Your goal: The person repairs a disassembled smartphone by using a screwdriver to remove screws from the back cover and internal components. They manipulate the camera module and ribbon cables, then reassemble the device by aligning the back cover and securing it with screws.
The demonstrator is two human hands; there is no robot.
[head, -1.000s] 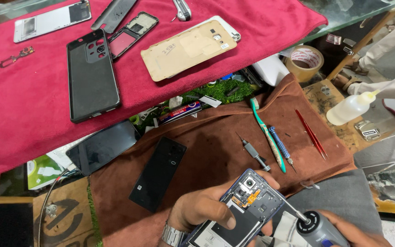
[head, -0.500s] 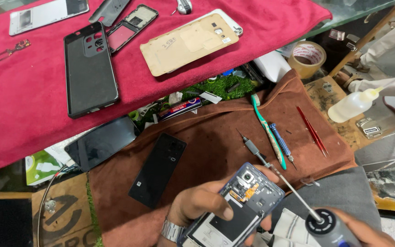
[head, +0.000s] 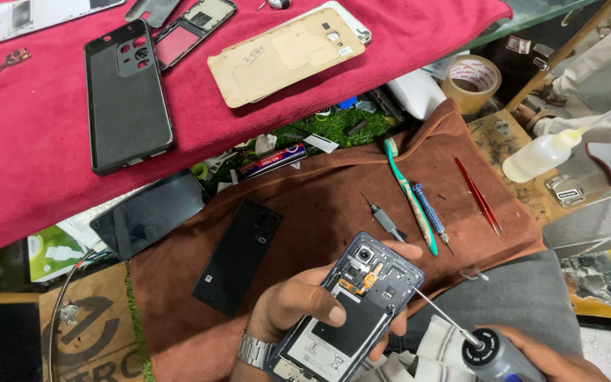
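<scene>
At lower centre, the left hand grips an opened phone — the right hand holds a screwdriver, tip on it.

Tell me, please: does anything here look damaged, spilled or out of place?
Nothing is spilled. The phone in the left hand lies open, back removed, by intent: the right hand holds a screwdriver to it. Spare covers lie scattered.

Bright, even overhead light, soft shadows, sharp focus throughout, with slight wide-angle bending at the edges.
</scene>
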